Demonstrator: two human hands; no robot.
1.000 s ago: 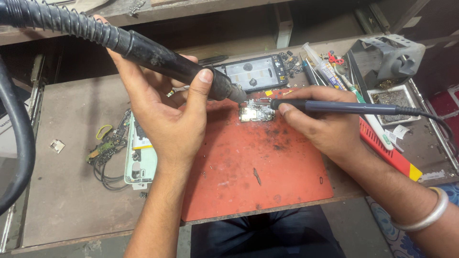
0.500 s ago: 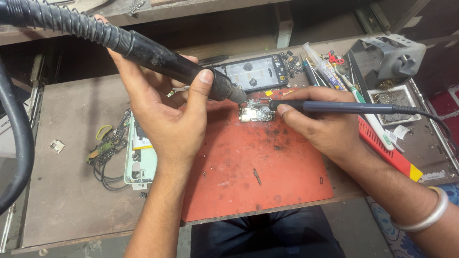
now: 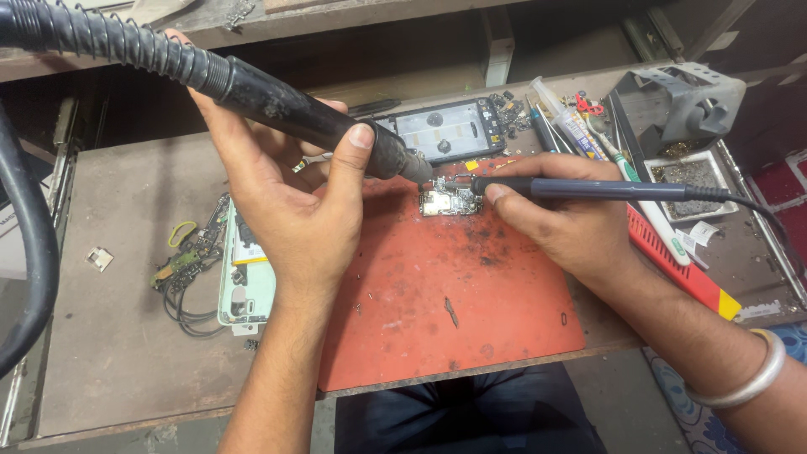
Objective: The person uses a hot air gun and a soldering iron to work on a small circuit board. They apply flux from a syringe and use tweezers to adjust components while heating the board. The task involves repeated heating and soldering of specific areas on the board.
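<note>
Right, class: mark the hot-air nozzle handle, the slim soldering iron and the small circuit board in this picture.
hot-air handle point(image 3: 286, 105), head view, on the middle of its black barrel.
soldering iron point(image 3: 605, 191), head view, on its dark blue grip.
circuit board point(image 3: 450, 202), head view, on its centre, lying on the red mat.

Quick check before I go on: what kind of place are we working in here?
Most likely a phone or small-electronics repair bench. The left hand holds a hose-fed hot-air wand and the right hand a soldering iron over a small circuit board on a red work mat; an opened phone frame lies behind.
</note>
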